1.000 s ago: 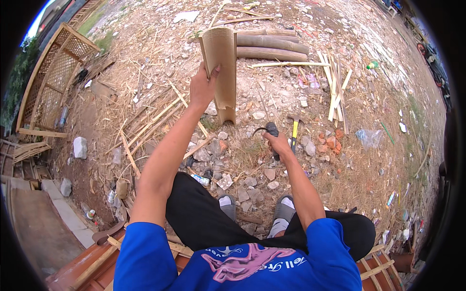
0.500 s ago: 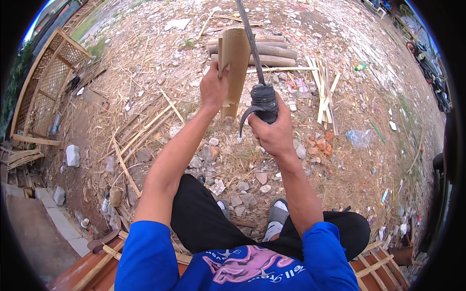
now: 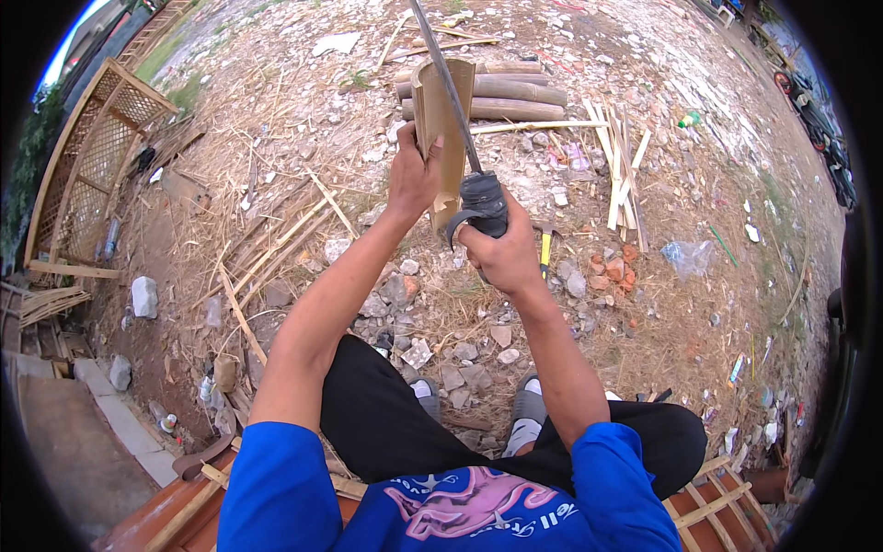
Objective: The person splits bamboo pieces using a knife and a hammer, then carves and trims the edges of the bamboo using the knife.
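Note:
A split length of bamboo [image 3: 429, 99] stands upright in front of me, its hollow inner face showing. My left hand [image 3: 416, 175] is closed around its left edge, about halfway up. In my right hand [image 3: 508, 253] is a machete [image 3: 485, 202], gripped by a handle wrapped in black with a loose strap hanging from it. The long dark blade points up and leans left, passing in front of the bamboo; I cannot tell whether it touches. Just right of my right wrist, a tool with a yellow and black handle [image 3: 545, 250] lies on the ground.
Bamboo poles [image 3: 520, 97] lie stacked ahead, with pale split strips [image 3: 621, 175] to their right. More strips [image 3: 276, 248] lie to the left. Stones [image 3: 400, 290] and broken bricks [image 3: 618, 267] litter the ground. A lattice panel [image 3: 83, 179] leans at far left.
The machete has shifted left and slightly down, its blade now crossing the bamboo. The bamboo has turned to show more of its hollow face. The yellow-handled tool has come into sight.

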Demonstrator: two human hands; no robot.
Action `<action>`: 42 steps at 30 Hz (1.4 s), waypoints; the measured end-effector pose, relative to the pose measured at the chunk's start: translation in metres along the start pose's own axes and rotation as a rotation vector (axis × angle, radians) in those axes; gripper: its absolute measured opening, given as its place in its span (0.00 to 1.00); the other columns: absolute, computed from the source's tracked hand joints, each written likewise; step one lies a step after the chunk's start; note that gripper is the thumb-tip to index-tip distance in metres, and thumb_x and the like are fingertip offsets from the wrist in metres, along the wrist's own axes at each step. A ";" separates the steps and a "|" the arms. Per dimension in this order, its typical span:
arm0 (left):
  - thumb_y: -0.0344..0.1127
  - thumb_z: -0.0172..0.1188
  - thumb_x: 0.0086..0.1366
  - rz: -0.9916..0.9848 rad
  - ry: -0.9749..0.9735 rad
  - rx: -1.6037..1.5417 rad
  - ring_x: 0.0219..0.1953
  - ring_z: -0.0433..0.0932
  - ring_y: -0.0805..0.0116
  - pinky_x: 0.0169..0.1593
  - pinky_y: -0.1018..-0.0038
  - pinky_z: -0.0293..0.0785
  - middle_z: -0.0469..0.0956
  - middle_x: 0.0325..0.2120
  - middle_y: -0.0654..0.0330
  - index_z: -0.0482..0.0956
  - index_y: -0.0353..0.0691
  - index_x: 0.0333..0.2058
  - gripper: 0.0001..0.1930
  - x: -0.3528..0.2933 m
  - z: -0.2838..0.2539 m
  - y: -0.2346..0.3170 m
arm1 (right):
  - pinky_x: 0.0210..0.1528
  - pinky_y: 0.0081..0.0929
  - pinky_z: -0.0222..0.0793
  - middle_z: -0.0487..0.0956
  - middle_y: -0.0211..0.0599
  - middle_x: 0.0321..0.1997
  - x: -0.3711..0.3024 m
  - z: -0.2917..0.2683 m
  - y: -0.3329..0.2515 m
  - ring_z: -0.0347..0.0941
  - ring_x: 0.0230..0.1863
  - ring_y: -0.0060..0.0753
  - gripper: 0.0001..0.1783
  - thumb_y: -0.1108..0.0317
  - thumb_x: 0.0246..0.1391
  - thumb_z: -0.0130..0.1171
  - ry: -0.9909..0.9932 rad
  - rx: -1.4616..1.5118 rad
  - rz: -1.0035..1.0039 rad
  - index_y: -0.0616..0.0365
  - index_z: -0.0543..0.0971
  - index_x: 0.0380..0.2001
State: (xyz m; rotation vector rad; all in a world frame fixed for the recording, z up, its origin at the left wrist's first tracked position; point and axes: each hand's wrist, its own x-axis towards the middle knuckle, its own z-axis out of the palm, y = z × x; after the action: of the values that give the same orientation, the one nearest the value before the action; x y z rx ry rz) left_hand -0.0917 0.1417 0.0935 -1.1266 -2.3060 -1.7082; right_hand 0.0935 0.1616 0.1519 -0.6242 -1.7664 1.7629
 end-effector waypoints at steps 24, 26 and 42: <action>0.47 0.58 0.68 0.025 -0.101 -0.207 0.42 0.81 0.45 0.41 0.61 0.75 0.81 0.36 0.44 0.68 0.36 0.50 0.22 0.003 -0.006 -0.018 | 0.40 0.26 0.72 0.82 0.37 0.34 -0.009 0.007 -0.002 0.78 0.35 0.25 0.21 0.71 0.44 0.67 0.099 -0.153 -0.108 0.62 0.74 0.43; 0.46 0.55 0.70 0.036 -0.099 -0.152 0.41 0.80 0.39 0.39 0.58 0.74 0.80 0.35 0.42 0.68 0.35 0.50 0.20 0.004 -0.007 -0.021 | 0.39 0.26 0.72 0.82 0.37 0.34 -0.008 0.007 -0.003 0.78 0.34 0.25 0.21 0.71 0.44 0.67 0.106 -0.152 -0.147 0.62 0.74 0.43; 0.40 0.55 0.69 0.139 -0.064 -0.193 0.37 0.80 0.37 0.34 0.55 0.74 0.80 0.29 0.41 0.68 0.36 0.46 0.14 0.001 -0.006 -0.015 | 0.35 0.20 0.70 0.78 0.29 0.30 -0.001 0.011 -0.054 0.74 0.31 0.17 0.19 0.75 0.43 0.65 0.165 0.019 -0.384 0.59 0.73 0.40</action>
State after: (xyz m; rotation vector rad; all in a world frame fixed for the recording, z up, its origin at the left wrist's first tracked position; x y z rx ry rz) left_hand -0.1032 0.1352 0.0842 -1.3594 -2.0753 -1.8998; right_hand 0.0898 0.1516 0.2056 -0.3785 -1.6272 1.4230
